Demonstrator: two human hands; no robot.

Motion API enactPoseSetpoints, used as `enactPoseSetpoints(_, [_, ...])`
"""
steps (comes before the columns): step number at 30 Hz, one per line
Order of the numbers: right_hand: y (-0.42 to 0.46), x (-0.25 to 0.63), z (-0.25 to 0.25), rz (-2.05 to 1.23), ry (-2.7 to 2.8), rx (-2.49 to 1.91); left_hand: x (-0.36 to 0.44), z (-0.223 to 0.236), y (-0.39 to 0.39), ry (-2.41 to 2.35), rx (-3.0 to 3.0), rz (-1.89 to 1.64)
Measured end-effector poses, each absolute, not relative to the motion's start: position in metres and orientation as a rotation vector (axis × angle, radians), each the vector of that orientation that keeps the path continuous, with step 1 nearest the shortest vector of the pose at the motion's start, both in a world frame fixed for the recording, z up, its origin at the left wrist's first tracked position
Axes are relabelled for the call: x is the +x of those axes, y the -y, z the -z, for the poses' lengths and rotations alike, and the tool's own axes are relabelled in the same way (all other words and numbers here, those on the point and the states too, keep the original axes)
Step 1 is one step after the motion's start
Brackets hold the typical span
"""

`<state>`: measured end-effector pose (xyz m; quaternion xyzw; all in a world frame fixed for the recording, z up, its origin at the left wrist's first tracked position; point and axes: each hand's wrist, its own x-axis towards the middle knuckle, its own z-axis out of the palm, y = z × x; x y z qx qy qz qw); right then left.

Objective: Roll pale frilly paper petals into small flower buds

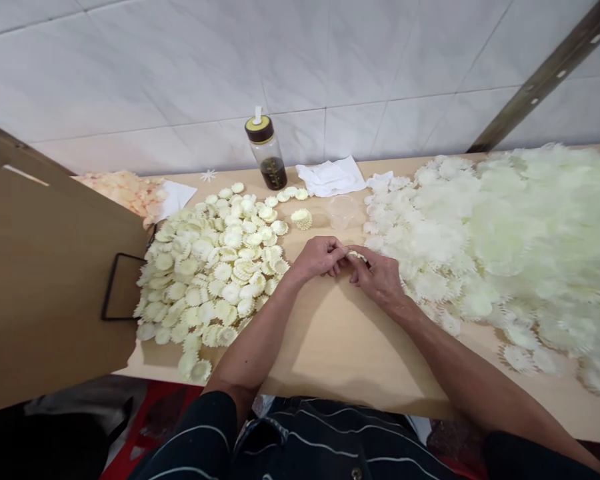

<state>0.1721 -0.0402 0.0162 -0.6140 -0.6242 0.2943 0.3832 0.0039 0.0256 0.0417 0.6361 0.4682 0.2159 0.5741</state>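
My left hand (324, 257) and my right hand (377, 275) meet above the middle of the table. Between the fingertips of my right hand is a small pale yellow artificial flower piece (357, 255), mostly hidden by the fingers. The left thumb and fingers are pinched together against its near side; what they grip is too small to make out. To the left lies a heap of cupped, pale yellow flower pieces (225, 267) with toothed edges. Just beyond my hands sits a short stack of such pieces (301, 219). On the right spreads a big pile of thin, whitish, translucent petal layers (500, 227).
A bottle of dark liquid (270, 157) stands near the tiled wall, beside folded white tissue (333, 177). A clear shallow dish (343, 212) lies in front of it. Peach-coloured petals (125, 190) are at the back left, behind a brown cardboard panel (55, 280).
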Motion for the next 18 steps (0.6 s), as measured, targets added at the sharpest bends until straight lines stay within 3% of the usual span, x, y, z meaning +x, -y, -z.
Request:
enactPoseSetpoints(4, [0.038,0.169,-0.008,-0.496,1.731,-1.534,-0.007,-0.068,-0.008,-1.380,2.019,-0.556])
enactPoseSetpoints(8, [0.038,0.169,-0.001,-0.447,1.733,-1.483,-0.048,-0.087,0.021,-1.598,2.125,-0.533])
enactPoseSetpoints(18, [0.048,0.165,0.004,-0.395,1.885,-1.436,-0.104,-0.069,0.046,-1.760,2.513,-0.205])
